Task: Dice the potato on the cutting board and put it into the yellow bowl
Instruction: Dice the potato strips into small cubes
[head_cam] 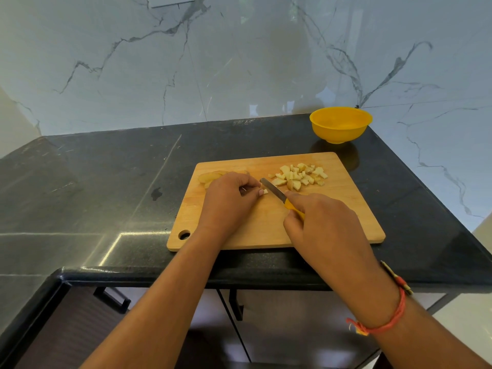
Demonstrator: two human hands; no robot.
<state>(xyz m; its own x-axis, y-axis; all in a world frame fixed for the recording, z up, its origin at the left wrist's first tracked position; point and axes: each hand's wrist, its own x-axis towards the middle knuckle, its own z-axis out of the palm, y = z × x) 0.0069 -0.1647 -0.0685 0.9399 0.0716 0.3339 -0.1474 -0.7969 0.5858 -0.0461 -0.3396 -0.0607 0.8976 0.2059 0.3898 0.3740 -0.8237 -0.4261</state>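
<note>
A wooden cutting board (343,209) lies on the black counter. My left hand (230,201) pinches a small strip of potato (265,192) at the board's middle. My right hand (319,222) grips a yellow-handled knife (273,189), whose blade tip lies right beside that strip. A heap of diced potato (300,174) sits on the board's far right part. Uncut potato slices (210,177) lie at the far left, partly hidden by my left hand. The yellow bowl (340,125) stands behind the board at the wall, with nothing visible inside.
The black stone counter (106,187) stretches left of the board, with a dark wet spot (156,193). A marble wall rises behind. Cabinet doors with dark handles (113,299) are below the counter's front edge. A red thread bracelet circles my right wrist.
</note>
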